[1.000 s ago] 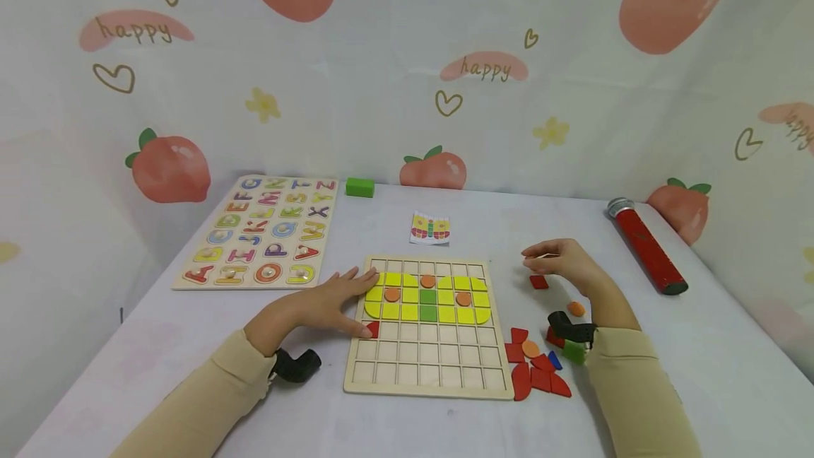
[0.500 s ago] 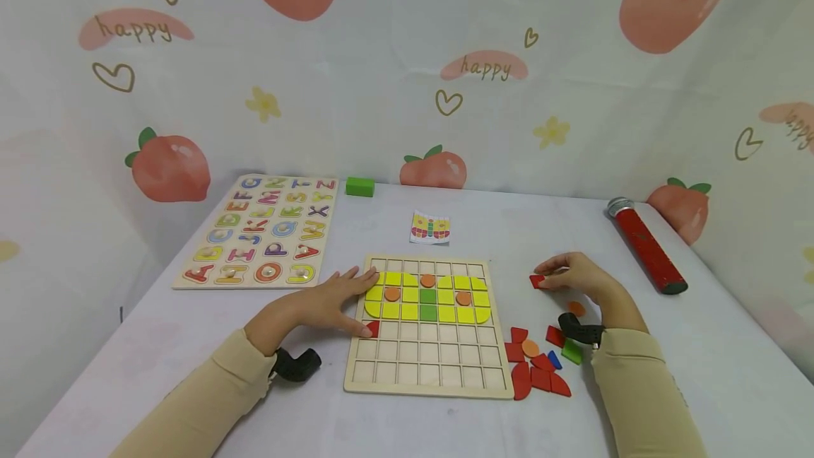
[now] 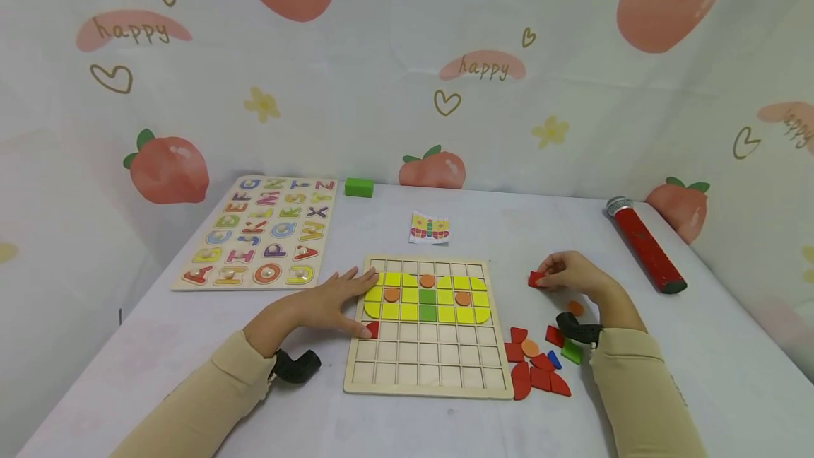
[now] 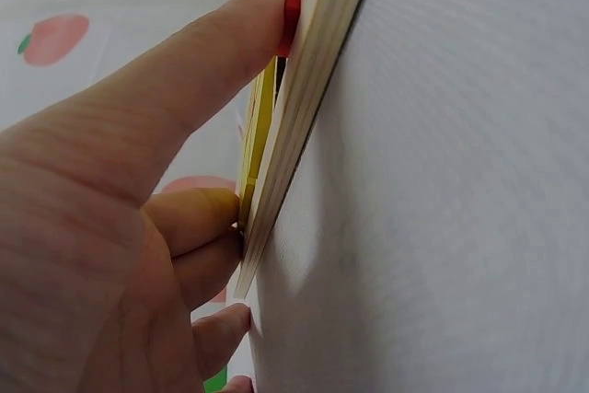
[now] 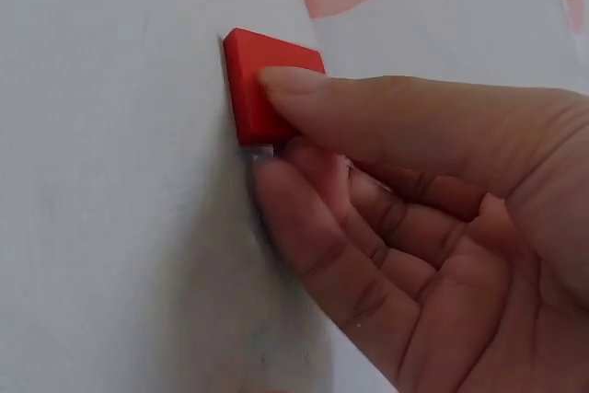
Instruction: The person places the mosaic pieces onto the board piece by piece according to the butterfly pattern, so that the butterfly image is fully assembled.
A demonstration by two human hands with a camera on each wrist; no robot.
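My left hand rests on the left edge of the wooden grid board, fingers extended. Its thumb touches a red curved-corner tile in the leftmost cell below the yellow rows; the left wrist view shows the thumb along that red tile. Yellow tiles, orange discs and green squares fill the upper cells. Right of the board, my right hand pinches a red square tile, thumb on its face and index finger at its lower edge, close to the table.
Loose red tiles, an orange disc, a blue triangle and a green tile lie beside the board's right edge. Behind are a pattern card, an alphabet board, a green block and a red microphone.
My right hand has come down onto the red square tile and now pinches it. The left hand stays in place on the board.
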